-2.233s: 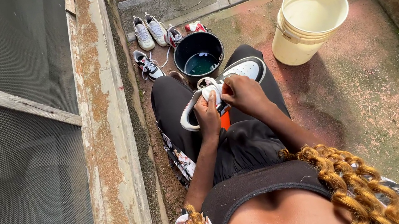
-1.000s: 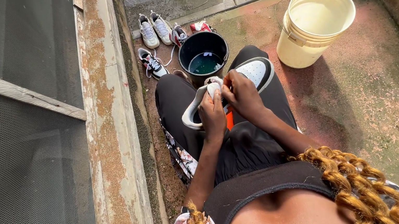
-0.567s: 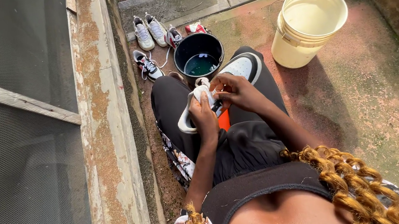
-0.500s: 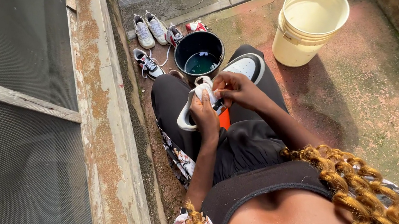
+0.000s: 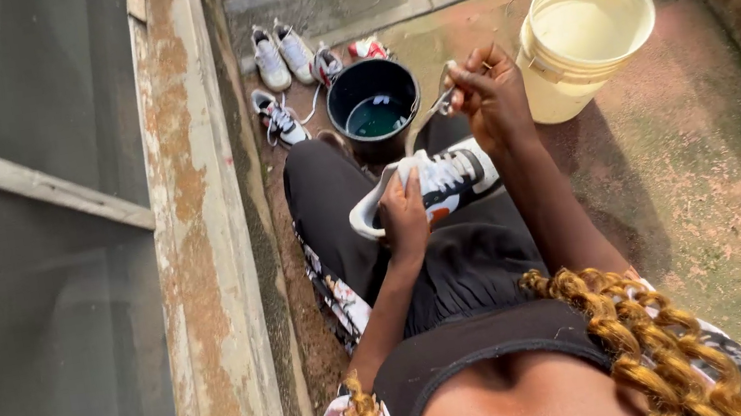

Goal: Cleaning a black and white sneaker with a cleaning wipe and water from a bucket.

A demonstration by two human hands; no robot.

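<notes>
Above your left hand, clamped on the sneaker, your right hand pinches its lace taut.

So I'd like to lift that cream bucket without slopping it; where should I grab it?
Take the cream bucket with both hands on opposite sides of the wall, just under the ribbed band below its rim, coming in from above and the sides. It stands upright on the ground, open-topped and apparently filled with liquid, so a level two-sided grip is probably safest.
</notes>
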